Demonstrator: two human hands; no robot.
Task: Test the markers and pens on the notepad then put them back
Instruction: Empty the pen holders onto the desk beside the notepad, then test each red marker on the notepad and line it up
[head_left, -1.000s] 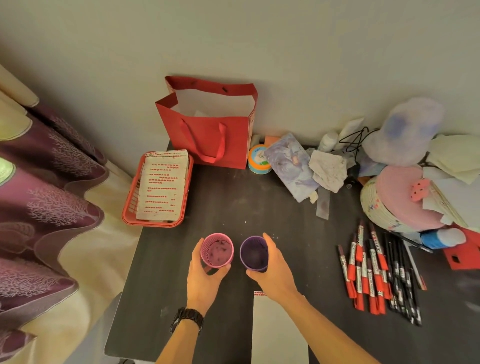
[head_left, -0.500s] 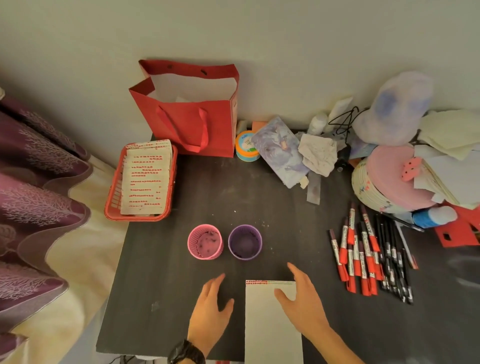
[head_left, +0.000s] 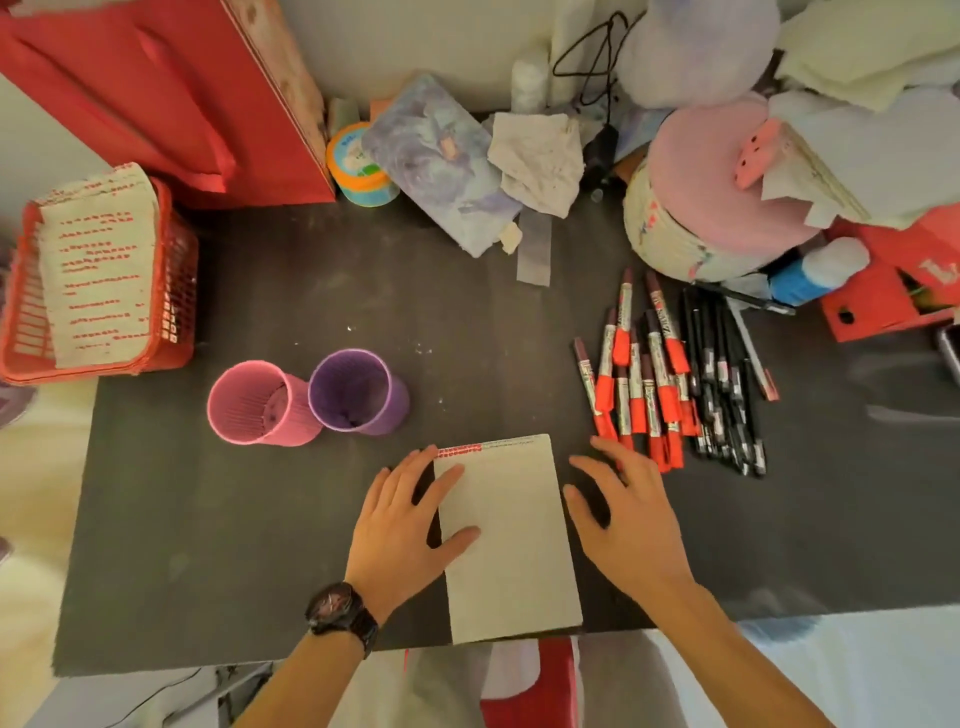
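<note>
- Fingers (head_left: 413, 467) of my left hand (head_left: 405, 530) lie spread, pressing the notepad (head_left: 511, 545); my right hand (head_left: 631, 519) is open, empty.
- Notepad: between my hands; light, probably slides, so pin it.
- Markers (head_left: 641, 374), right of it: rigid, likely to roll; best pinched mid-barrel.

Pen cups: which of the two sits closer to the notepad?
The purple cup. It stands on the right of the pair, just up and left of the notepad; the pink cup beside it is farther left.
</note>
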